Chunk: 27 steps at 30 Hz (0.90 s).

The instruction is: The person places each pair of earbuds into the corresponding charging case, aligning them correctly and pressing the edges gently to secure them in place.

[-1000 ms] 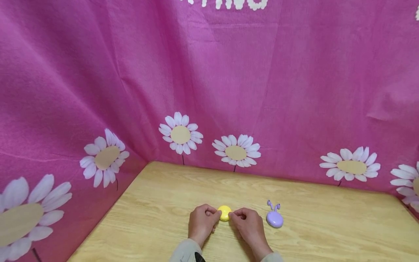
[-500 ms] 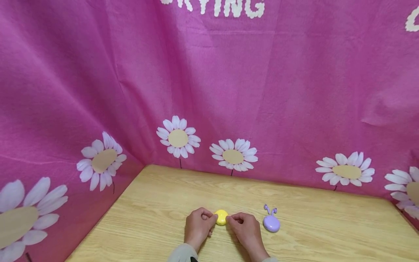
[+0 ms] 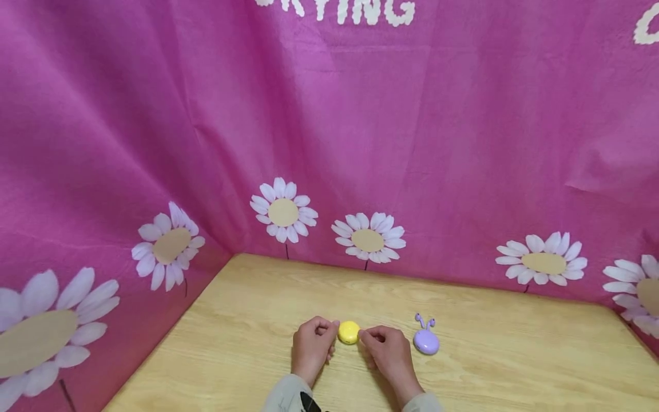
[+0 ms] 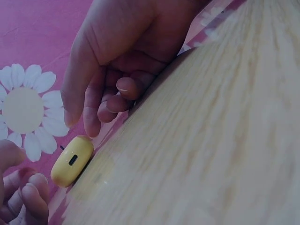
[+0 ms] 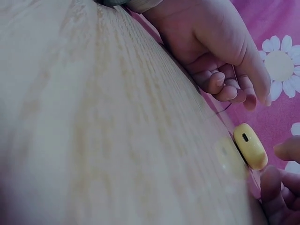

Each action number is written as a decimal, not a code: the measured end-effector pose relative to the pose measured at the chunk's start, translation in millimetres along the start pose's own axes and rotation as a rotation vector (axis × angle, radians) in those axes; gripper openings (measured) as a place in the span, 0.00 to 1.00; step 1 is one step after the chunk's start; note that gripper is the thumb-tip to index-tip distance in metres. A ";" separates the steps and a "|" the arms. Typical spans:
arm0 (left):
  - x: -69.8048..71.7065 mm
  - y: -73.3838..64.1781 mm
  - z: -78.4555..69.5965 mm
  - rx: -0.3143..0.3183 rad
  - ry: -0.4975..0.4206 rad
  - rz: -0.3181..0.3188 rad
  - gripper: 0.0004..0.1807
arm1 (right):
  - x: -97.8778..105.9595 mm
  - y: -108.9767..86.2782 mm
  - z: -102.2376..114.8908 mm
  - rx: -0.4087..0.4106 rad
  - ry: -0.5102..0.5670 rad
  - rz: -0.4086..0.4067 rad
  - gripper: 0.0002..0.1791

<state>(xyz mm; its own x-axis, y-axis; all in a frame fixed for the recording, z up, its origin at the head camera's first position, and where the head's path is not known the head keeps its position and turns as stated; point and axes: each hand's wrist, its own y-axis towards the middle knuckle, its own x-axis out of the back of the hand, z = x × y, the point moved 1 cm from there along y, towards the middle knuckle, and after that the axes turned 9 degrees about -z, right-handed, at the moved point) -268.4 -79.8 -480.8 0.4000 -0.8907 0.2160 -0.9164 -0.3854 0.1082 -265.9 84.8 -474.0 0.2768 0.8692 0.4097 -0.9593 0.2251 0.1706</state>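
A round yellow earbud case (image 3: 349,332) lies on the wooden table between both hands. Its charging port faces me in the wrist views. My left hand (image 3: 313,347) is just to its left, fingers loosely bent, with a small gap between fingertips and case in the right wrist view. My right hand (image 3: 390,355) is just to its right, thumb and fingertips close to the case; the left wrist view shows this hand (image 4: 126,61) with its thumb and index finger apart and nothing held. Whether the right fingertips touch the case is hard to tell.
Right of my right hand lies a round purple earbud case (image 3: 426,342), with two purple earbuds (image 3: 424,321) just behind it. A pink cloth with printed daisies (image 3: 453,143) hangs behind and to the left of the wooden table (image 3: 463,377).
Earlier, the fingertips of both hands were at the sides of the yellow case. Now my left hand has drawn slightly off it. The head view has shifted a little.
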 end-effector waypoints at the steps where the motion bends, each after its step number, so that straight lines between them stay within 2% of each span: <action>1: -0.6 0.8 -0.9 0.003 -0.007 0.000 0.11 | 0.9 0.8 0.2 0.004 0.004 0.001 0.12; 6: -2.5 -2.0 -4.4 -0.015 -0.014 0.011 0.12 | 3.6 -0.3 0.7 -0.009 0.054 0.031 0.13; 12: -17.1 -11.5 -20.8 -0.112 -0.056 0.096 0.10 | 17.1 0.0 11.1 -0.034 0.175 0.065 0.15; 15: -31.2 -17.5 -29.5 -0.152 -0.066 0.150 0.10 | 31.2 2.1 15.5 -0.040 0.217 0.061 0.16; 20: -53.0 -26.6 -42.5 -0.164 -0.107 0.221 0.09 | 55.2 8.3 17.6 -0.077 0.223 0.029 0.17; 27: -88.0 -43.6 -56.0 -0.149 -0.149 0.246 0.09 | 91.8 12.3 5.7 -0.124 0.194 -0.067 0.18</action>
<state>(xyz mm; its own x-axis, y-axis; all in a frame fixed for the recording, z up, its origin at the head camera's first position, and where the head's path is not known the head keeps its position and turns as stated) -262.9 28.9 -450.2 0.1501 -0.9825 0.1104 -0.9691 -0.1241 0.2133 -252.0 164.8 -429.2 0.3361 0.9159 0.2195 -0.9418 0.3275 0.0754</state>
